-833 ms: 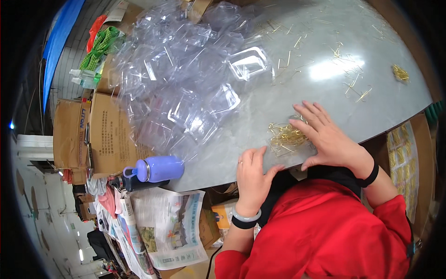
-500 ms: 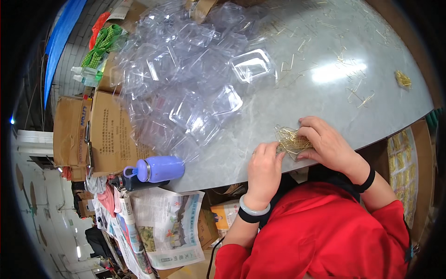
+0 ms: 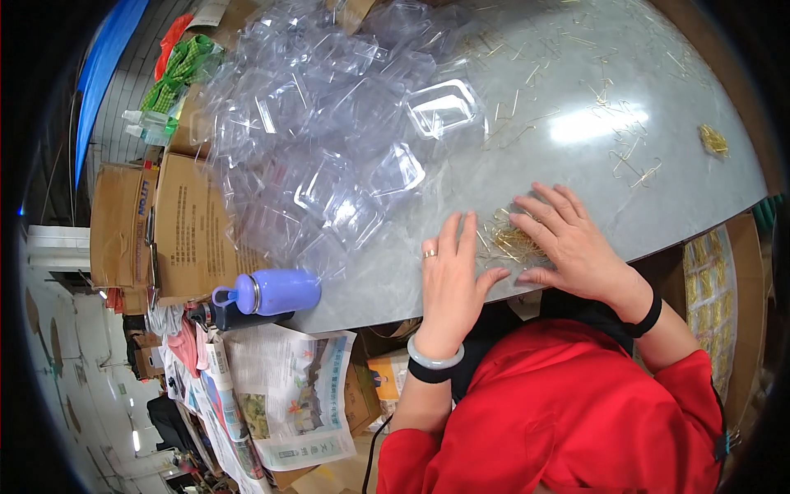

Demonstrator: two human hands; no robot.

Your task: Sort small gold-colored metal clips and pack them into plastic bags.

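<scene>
A small heap of thin gold wire hooks (image 3: 514, 240) lies on the grey table near its front edge, between my two hands. My left hand (image 3: 452, 278) rests beside the heap on its left, fingers stretched forward and thumb out. Over the heap's right side spreads my right hand (image 3: 568, 245), its fingers apart and its fingertips near or touching the wires. Neither hand grips anything. Part of the heap is hidden under the right hand.
Clear plastic boxes (image 3: 329, 132) pile up on the table's left. A purple bottle (image 3: 284, 292) lies by the left edge. Loose gold hooks (image 3: 634, 165) scatter across the far right, with a small gold bundle (image 3: 713, 141). A carton (image 3: 709, 305) holding packed gold pieces stands at the right.
Both hands have loosened from the wire heap and spread their fingers. The left hand has moved left, away from it. The heap now lies flatter on the table.
</scene>
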